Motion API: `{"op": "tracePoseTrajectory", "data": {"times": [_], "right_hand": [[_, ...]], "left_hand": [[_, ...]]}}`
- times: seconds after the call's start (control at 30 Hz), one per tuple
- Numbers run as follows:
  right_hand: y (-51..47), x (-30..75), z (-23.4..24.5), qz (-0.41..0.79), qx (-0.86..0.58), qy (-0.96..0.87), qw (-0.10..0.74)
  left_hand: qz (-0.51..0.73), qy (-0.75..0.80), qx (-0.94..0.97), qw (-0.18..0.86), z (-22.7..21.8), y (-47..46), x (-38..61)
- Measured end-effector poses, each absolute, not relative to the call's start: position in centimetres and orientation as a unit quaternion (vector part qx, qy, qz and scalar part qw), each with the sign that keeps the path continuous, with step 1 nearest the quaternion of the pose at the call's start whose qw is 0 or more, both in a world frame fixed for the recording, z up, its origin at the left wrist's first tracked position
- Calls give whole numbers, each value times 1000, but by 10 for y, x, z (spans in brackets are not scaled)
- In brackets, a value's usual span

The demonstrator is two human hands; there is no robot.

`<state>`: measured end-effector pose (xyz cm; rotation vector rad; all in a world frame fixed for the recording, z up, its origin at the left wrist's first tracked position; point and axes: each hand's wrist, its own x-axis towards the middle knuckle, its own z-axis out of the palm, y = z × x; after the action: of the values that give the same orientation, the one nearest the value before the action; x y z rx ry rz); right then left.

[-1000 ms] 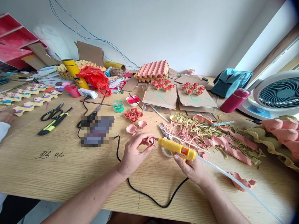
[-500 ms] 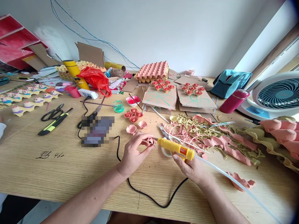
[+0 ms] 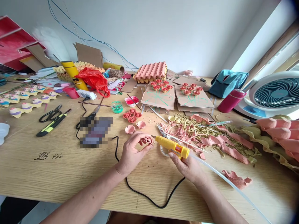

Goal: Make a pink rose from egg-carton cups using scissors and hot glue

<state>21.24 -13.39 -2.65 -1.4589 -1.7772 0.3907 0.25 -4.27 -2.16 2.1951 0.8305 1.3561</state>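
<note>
My left hand (image 3: pixel 131 152) pinches a small pink rolled paper flower (image 3: pixel 147 140) just above the wooden table (image 3: pixel 58 174). My right hand (image 3: pixel 187 166) grips a yellow glue gun (image 3: pixel 172 147) whose nozzle points left, right beside the flower. A clear glue stick (image 3: pixel 224 180) trails from the gun's back toward the lower right. The gun's black cord (image 3: pixel 149 199) loops across the table in front of me. Finished pink and red flowers (image 3: pixel 132 116) lie just beyond my left hand.
Pink and yellow egg-carton scraps (image 3: pixel 210 137) pile up to the right, with scissors (image 3: pixel 163 132) at their edge. Cardboard sheets bearing flowers (image 3: pixel 161 95), an egg tray (image 3: pixel 151 71), a fan (image 3: pixel 273 93), a maroon bottle (image 3: pixel 230 100), black scissors (image 3: pixel 50 113) and a utility knife (image 3: pixel 52 124) surround the work spot.
The view has shifted slightly, and both hands with the flower and glue gun stay together. A person's hand and sleeve at the far left edge have gone from view.
</note>
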Motion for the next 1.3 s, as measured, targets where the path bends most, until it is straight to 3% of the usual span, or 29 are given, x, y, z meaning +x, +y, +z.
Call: {"op": "tracePoseTrajectory", "data": {"times": [0.23,0.53,0.73,0.9,1.13,1.3], "right_hand": [[-134,215,-34,226,-595,-640,431],[-134,214,-24,292,-573,-598,478],[-134,214,-19,330,-582,-562,486],[-130,211,-18,382,-555,-537,507],[-119,190,-30,520,-501,-413,554],[-116,182,-34,586,-478,-340,559]], "left_hand": [[496,300,780,235,-24,-41,1],[501,277,723,385,-27,-40,0],[500,255,717,414,-26,-43,0],[492,242,743,383,-21,-46,1],[460,231,818,256,-13,-54,5],[442,207,836,250,-12,-60,9]]}}
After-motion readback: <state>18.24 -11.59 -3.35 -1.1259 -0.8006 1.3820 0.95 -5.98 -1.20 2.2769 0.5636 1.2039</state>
